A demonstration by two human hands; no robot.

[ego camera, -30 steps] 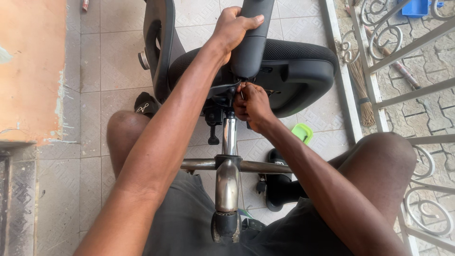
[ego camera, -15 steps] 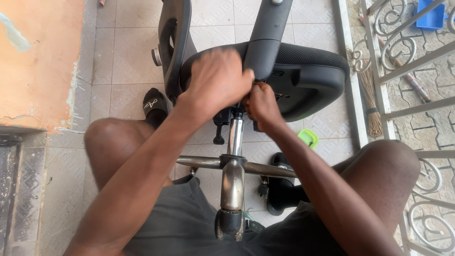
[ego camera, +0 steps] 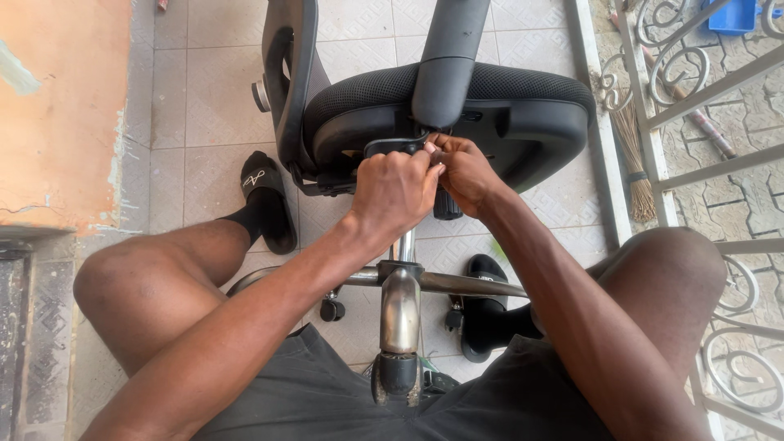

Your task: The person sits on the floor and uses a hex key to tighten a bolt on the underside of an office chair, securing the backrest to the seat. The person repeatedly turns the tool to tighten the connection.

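Head view: an office chair (ego camera: 523, 114) lies tipped on the tiled floor (ego camera: 204, 90), its chrome base (ego camera: 400, 314) pointing at the person. The left hand (ego camera: 394, 192) is curled around the black mechanism (ego camera: 392, 147) under the seat; the right hand (ego camera: 467, 171) pinches there too (fingertips touching), broom (ego camera: 633, 147) far right.

Access to the mechanism under the chair seat (ego camera: 523, 122) is crowded. The left hand (ego camera: 394, 194) and right hand (ego camera: 467, 173) are pressed together there, touching. From above, the way is blocked by the armrest (ego camera: 447, 61); from below, by the chrome column (ego camera: 400, 306) and base spokes (ego camera: 465, 283). Open tiled floor (ego camera: 208, 90) is seen left of the backrest (ego camera: 287, 90). The right side is closed off by a metal railing (ego camera: 694, 90).
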